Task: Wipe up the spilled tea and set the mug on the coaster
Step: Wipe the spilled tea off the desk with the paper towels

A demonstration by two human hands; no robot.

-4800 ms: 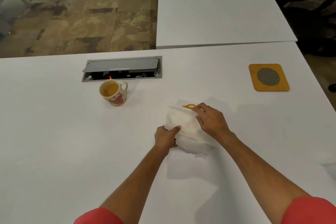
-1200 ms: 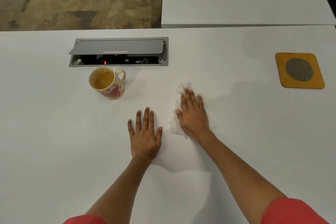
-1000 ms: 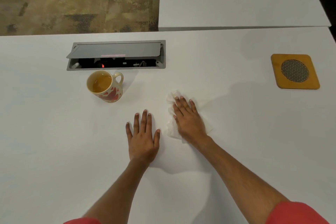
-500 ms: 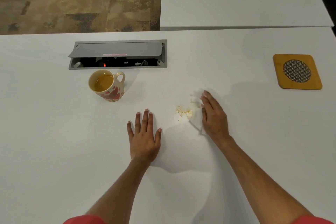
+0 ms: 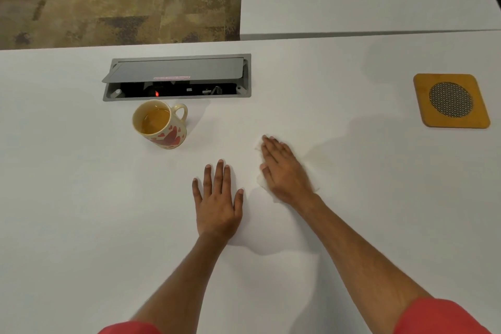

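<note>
The fingers (image 5: 271, 153) of the right hand (image 5: 284, 171) lie stretched out and close together, pressed flat on a white paper towel (image 5: 261, 180) that shows only as crumpled edges around the hand on the white tabletop (image 5: 81, 211). The left hand (image 5: 218, 203) rests palm down just beside it, its fingers slightly spread and holding nothing. No spilled tea can be seen on the bare surface around the towel; whatever lies under the hand is hidden. The mug (image 5: 161, 125), cream with red hearts and holding amber tea, stands upright to the left of both hands, its handle turned away toward the right, just in front of a grey cable box (image 5: 177, 78) sunk into the tabletop with its lid propped open and a small red light inside. The coaster (image 5: 451, 100), a yellowish rounded square with a dark mesh circle, lies well apart at the far right. Red sleeves (image 5: 442, 317) show at the lower edge.
</note>
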